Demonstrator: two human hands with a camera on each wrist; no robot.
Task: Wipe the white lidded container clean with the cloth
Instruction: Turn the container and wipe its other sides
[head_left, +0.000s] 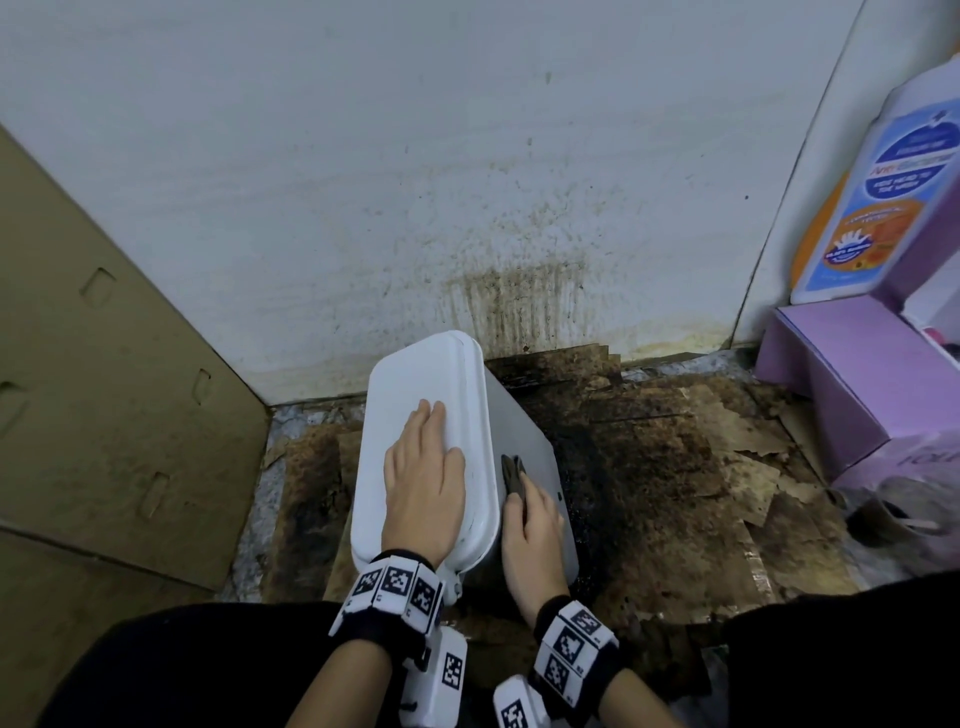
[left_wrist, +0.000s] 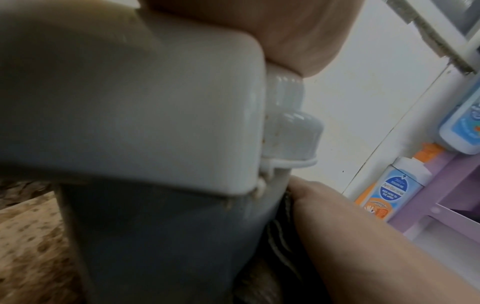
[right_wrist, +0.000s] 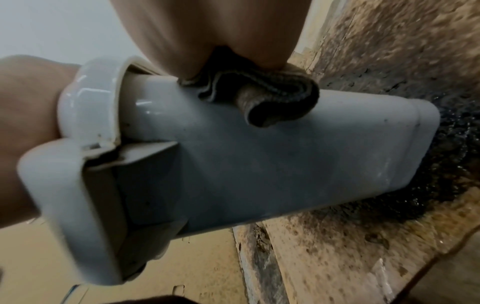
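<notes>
The white lidded container (head_left: 410, 395) stands on stained cardboard near the wall, lid closed. My left hand (head_left: 423, 467) lies flat on the lid with straight fingers, pressing down. My right hand (head_left: 530, 512) holds a dark striped cloth (head_left: 513, 472) against the container's right side wall (head_left: 530, 441). In the right wrist view the bunched cloth (right_wrist: 259, 96) is pinched under my fingers (right_wrist: 182, 39) against the grey-white wall (right_wrist: 259, 164). In the left wrist view the lid edge (left_wrist: 155, 115) fills the frame, with my right forearm (left_wrist: 376, 246) beside it.
Greasy, dark-stained cardboard (head_left: 675, 467) covers the floor. A splattered white wall (head_left: 467, 208) rises behind. A brown cardboard panel (head_left: 104, 389) leans at the left. At the right stand a purple box (head_left: 841, 384) and a labelled bottle (head_left: 883, 208).
</notes>
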